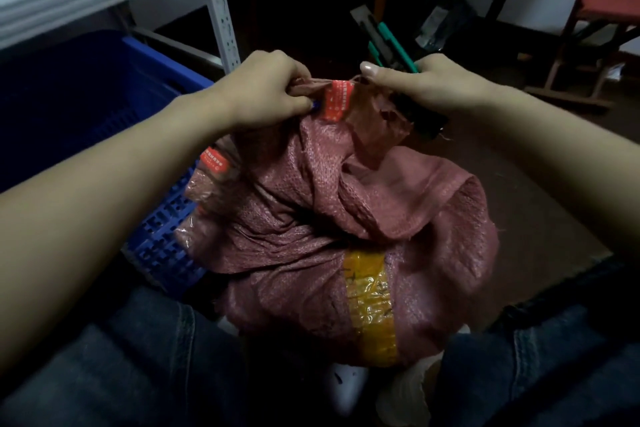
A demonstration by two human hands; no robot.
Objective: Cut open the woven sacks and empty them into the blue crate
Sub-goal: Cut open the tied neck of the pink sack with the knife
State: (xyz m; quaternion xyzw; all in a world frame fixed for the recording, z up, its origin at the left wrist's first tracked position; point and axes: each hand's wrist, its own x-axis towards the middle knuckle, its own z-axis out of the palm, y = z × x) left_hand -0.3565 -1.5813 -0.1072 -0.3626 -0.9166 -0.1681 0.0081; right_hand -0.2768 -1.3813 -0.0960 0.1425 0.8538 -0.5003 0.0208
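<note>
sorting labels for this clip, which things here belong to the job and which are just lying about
In the job: woven sack, blue crate, green-handled tool, left hand, right hand.
Lying about: red stool, white shelf post.

On the floor: woven sack under left hand and right hand, blue crate to their left, red stool to their right.

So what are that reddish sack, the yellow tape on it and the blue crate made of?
The reddish-pink woven sack looks like plastic fibre cloth: a fine criss-cross weave with a faint sheen. The yellow tape strip seems glossy plastic film, crinkled and shiny. The blue lattice-walled crate appears to be moulded hard plastic, matte.
</note>
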